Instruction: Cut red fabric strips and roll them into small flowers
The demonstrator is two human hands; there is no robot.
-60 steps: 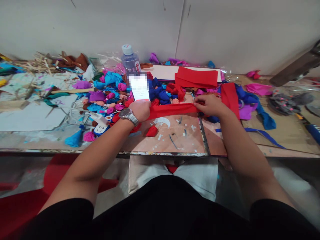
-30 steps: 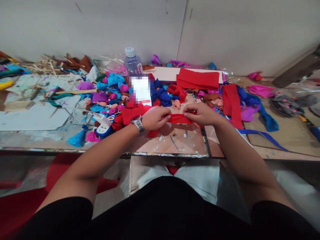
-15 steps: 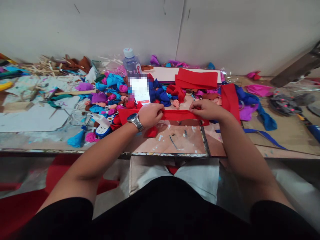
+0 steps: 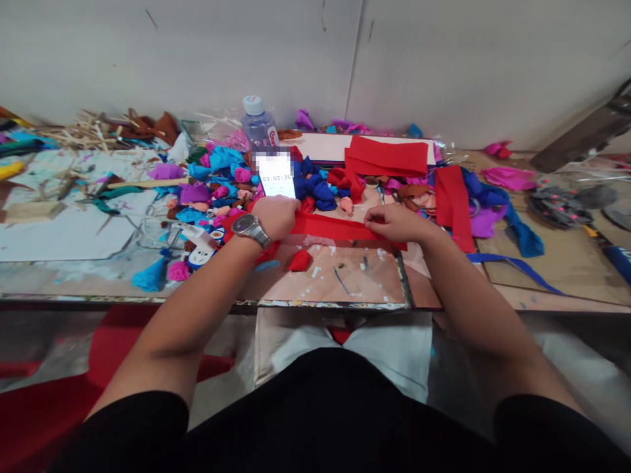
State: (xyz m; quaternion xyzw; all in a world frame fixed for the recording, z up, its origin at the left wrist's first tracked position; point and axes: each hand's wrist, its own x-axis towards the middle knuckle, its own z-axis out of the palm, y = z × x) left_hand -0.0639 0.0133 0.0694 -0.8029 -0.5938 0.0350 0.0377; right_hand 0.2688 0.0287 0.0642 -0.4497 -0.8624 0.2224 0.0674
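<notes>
A red strip [image 4: 330, 226] stretches sideways between my two hands above the table's front part. My left hand [image 4: 277, 217], with a watch on the wrist, is closed on the strip's left part, just below the lit phone [image 4: 277, 177]. At the strip's right part, my right hand [image 4: 394, 222] pinches its upper edge between thumb and fingers. A small red piece [image 4: 300, 261] lies on the table below the strip. More red strips are stacked [image 4: 387, 156] behind, and another red strip [image 4: 453, 207] lies to the right of my right hand.
Blue, purple and pink crumpled pieces [image 4: 224, 159] lie in a heap around the phone. A bottle [image 4: 260, 128] stands behind it. A white power socket [image 4: 201, 253] sits at the left, and a blue ribbon [image 4: 522, 266] at the right. The table's front edge [image 4: 325, 304] runs below.
My left hand has moved left, and the red strip shows longer between my hands. My right hand has shifted slightly left. The small red piece is now in fuller view.
</notes>
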